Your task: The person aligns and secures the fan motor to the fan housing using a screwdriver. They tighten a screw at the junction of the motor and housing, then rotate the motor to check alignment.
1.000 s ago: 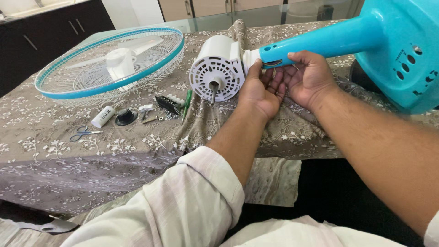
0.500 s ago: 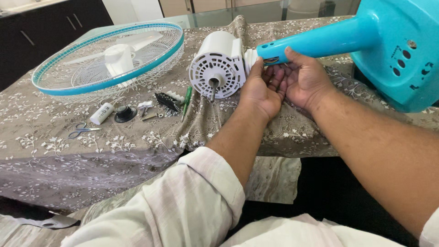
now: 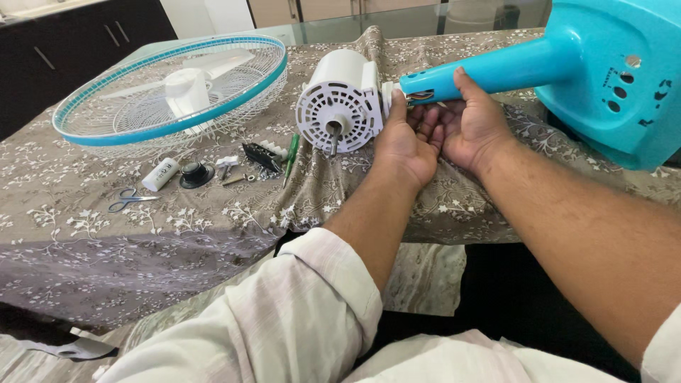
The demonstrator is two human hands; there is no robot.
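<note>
Both hands have stayed clamped at the joint, the left hand (image 3: 404,142) around the neck behind the white motor housing (image 3: 340,99), the right hand (image 3: 472,124) now gripping the turquoise stem (image 3: 489,71) closer to its wired mouth, suggesting the mating continues, screwdriver (image 3: 291,156) left of the grip.
</note>
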